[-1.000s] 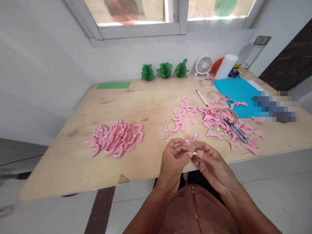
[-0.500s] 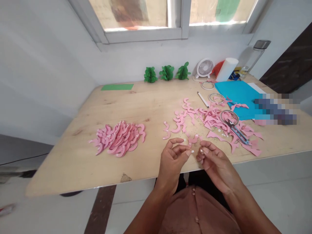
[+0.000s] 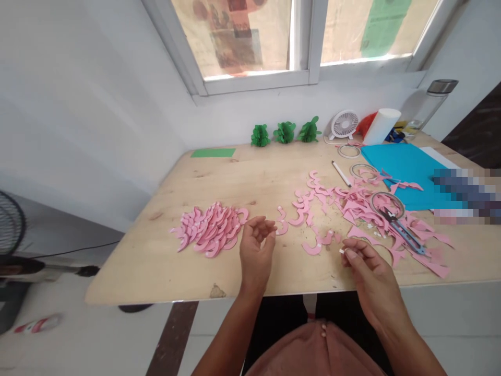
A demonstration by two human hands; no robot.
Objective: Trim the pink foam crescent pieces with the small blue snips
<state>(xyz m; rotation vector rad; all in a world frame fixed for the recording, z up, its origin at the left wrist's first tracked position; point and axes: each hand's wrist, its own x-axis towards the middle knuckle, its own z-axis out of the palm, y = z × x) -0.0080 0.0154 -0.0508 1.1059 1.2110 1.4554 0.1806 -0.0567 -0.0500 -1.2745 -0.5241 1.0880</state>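
My right hand [image 3: 370, 271] pinches a tiny white piece [image 3: 342, 251], likely a bit of tape or paper, between thumb and forefinger above the table's front edge. My left hand [image 3: 256, 253] hovers with its fingers loosely curled and the thumb apart, and I see nothing held in it. Just beyond its fingertips lies a curved pink strip [image 3: 282, 228]. To its left is a heap of scalloped pink pieces [image 3: 215, 227] with pale patches on them. Another curved pink piece [image 3: 312, 249] lies between the two hands.
Pink scraps [image 3: 356, 203] cover the right side, with snips [image 3: 405, 232] and a tape roll [image 3: 387, 196] on top. Behind are a marker [image 3: 341, 174], blue sheets [image 3: 407, 167], a small fan [image 3: 344, 125], green paper shapes [image 3: 284, 132] and a green strip [image 3: 213, 152].
My left hand has moved left, away from my right hand, and its pinch has opened; the white bit at its fingertips no longer shows there. The view has shifted.
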